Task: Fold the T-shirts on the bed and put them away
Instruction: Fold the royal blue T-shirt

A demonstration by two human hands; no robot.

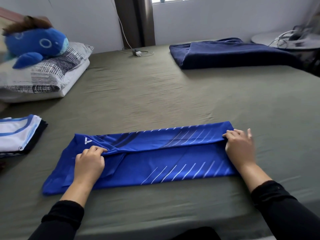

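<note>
Blue T-shirt (155, 158) flat on the olive bed (155, 92), near the front edge. Long axis left to right across the view, tilted slightly; collar end with white logo toward the left, hem end toward the right. Far long side folded over toward the near side. Left hand (90, 161) near the collar end, fingers (99, 150) curled and pinching the folded edge. Right hand (239, 146) at the hem end, fingers curled round the same fold. Stack of folded shirts (19, 134) at the left, well apart. Further back: pillow (52, 73) with blue plush toy (34, 44), folded navy blanket (230, 52).
</note>
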